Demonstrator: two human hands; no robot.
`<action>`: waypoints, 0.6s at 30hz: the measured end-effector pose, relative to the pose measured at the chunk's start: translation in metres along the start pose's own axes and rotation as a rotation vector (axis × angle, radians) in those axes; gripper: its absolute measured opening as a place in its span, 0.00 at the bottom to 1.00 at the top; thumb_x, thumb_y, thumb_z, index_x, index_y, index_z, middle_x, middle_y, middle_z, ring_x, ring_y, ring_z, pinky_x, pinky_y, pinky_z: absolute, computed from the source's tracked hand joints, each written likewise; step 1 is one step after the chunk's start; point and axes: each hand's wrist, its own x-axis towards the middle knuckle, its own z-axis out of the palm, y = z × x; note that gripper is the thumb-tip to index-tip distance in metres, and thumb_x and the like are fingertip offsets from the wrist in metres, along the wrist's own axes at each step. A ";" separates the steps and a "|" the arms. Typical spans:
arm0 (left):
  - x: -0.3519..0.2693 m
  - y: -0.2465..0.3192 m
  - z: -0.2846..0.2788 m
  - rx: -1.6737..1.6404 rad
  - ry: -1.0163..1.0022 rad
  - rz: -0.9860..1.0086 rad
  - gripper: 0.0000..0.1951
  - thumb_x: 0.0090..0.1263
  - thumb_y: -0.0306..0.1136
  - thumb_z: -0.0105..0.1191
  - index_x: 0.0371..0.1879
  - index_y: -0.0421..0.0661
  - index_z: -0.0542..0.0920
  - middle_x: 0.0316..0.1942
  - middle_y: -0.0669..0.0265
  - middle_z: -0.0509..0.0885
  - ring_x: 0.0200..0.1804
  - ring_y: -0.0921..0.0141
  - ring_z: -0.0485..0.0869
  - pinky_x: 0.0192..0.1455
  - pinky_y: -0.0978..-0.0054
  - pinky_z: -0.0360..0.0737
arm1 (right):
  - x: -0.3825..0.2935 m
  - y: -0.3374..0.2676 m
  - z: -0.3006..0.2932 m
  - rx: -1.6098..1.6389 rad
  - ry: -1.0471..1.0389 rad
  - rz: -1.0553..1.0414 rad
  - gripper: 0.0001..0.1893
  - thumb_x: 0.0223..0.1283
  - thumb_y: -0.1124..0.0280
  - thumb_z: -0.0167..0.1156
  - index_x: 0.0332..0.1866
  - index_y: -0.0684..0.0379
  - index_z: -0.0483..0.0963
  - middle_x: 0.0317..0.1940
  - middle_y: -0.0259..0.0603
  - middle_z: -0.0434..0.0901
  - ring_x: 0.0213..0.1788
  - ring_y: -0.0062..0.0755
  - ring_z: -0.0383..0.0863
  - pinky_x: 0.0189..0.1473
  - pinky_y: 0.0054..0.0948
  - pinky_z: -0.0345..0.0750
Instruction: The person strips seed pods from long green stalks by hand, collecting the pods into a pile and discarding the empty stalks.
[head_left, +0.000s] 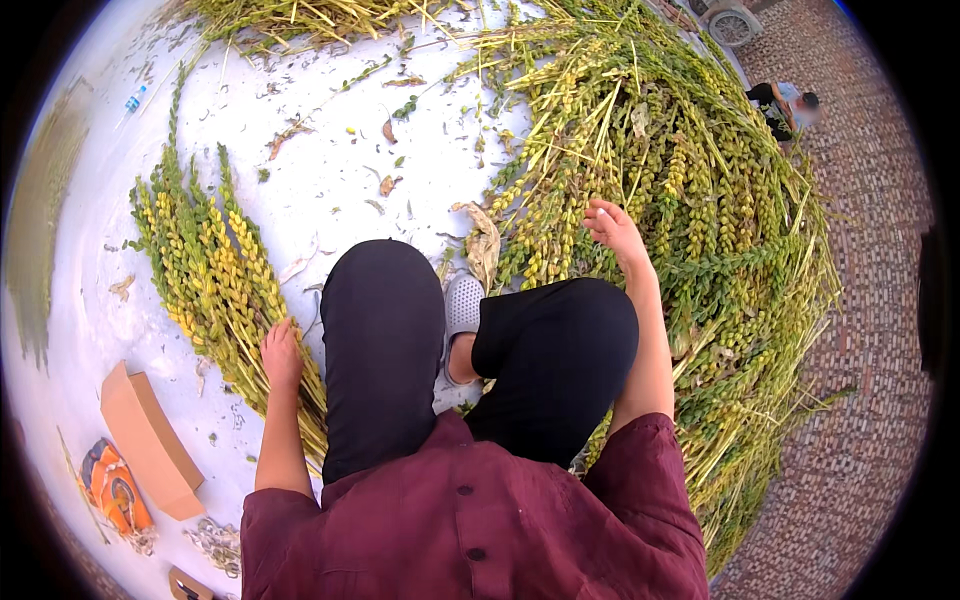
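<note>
On my left lies a bundle of cut stalks (214, 262) crowded with yellow and green seed pods. My left hand (282, 355) is closed over its stems beside my left knee, the palm and part of the fingers hidden. My right hand (616, 231) is raised in front of the large heap of similar podded stalks (697, 172) on my right. Its fingers are bent and a little apart, with nothing visible in them. A dry, curled leaf (482, 244) lies between the heap and my grey perforated clog (464, 304).
Loose leaves and stems litter the white sheet (322, 165). More stalks (300, 22) lie at the far edge. To the left are a cardboard box (150, 442), an orange bag (120, 487) and a plastic bottle (135, 99). A person (784, 109) sits on the brick paving (862, 225).
</note>
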 end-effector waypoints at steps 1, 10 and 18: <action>0.000 0.002 -0.004 -0.006 0.028 -0.051 0.12 0.64 0.23 0.50 0.45 0.45 0.83 0.59 0.66 0.81 0.64 0.60 0.74 0.65 0.57 0.71 | 0.001 0.029 -0.005 0.033 0.018 0.109 0.21 0.77 0.63 0.49 0.69 0.59 0.69 0.59 0.40 0.79 0.55 0.27 0.82 0.55 0.29 0.80; -0.009 -0.058 0.010 -0.268 0.191 0.005 0.12 0.64 0.22 0.52 0.46 0.41 0.82 0.47 0.58 0.82 0.51 0.57 0.79 0.54 0.60 0.77 | 0.022 0.206 0.002 -0.072 0.281 0.334 0.23 0.75 0.67 0.51 0.71 0.60 0.68 0.58 0.42 0.80 0.55 0.32 0.80 0.53 0.34 0.80; -0.022 -0.010 -0.052 -0.265 0.150 -0.005 0.12 0.65 0.22 0.52 0.47 0.40 0.82 0.48 0.59 0.82 0.51 0.59 0.80 0.54 0.62 0.77 | 0.053 0.175 0.057 -0.327 0.280 0.535 0.34 0.70 0.55 0.57 0.76 0.58 0.59 0.69 0.51 0.69 0.66 0.49 0.74 0.65 0.47 0.76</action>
